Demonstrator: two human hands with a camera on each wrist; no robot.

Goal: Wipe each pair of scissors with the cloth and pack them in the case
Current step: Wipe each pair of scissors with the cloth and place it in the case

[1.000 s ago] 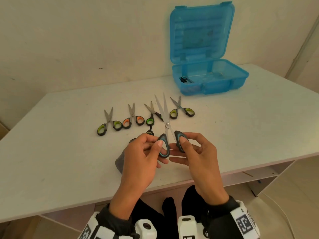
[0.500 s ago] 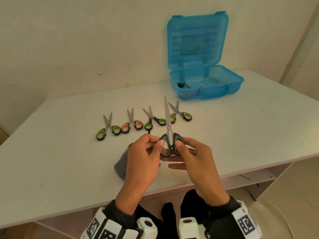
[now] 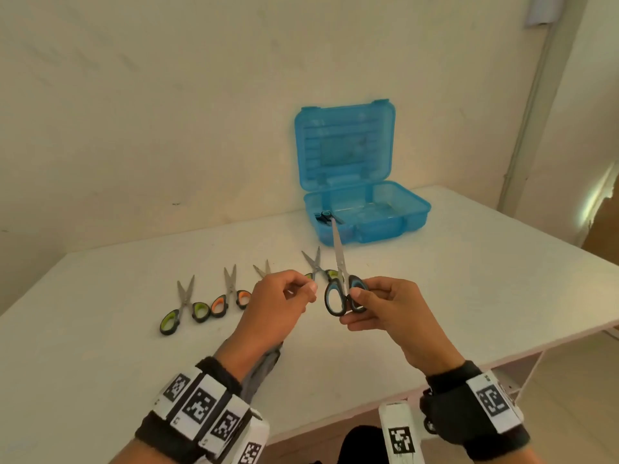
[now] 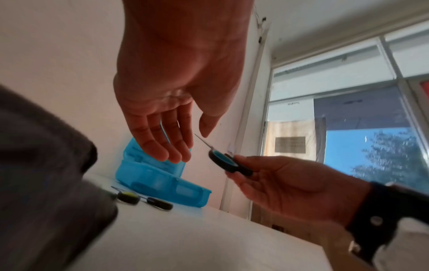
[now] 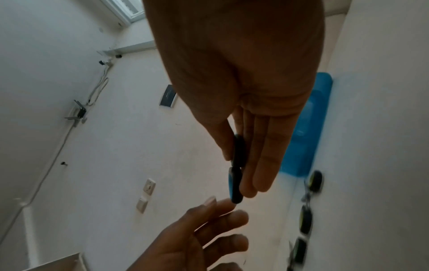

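My right hand (image 3: 371,303) pinches the black-and-blue handles of a large pair of scissors (image 3: 340,283), blades closed and pointing away toward the open blue case (image 3: 365,209). Just left of the handles hovers my left hand (image 3: 284,296), its fingers relaxed and holding nothing; the left wrist view shows its fingers (image 4: 162,143) straight and apart from the scissors (image 4: 223,161). The grey cloth (image 3: 264,366) lies on the table under my left forearm. Several small scissors (image 3: 187,303) lie in a row on the table. A dark pair (image 3: 326,216) lies inside the case.
The white table (image 3: 469,279) ends at a front edge close to my wrists. The case's lid stands upright against the wall at the back. A window is off to the right in the left wrist view.
My left hand has let go of the large scissors' handle and moved slightly left. The blades went from spread to closed, and the right hand alone now holds them, raised toward the case.
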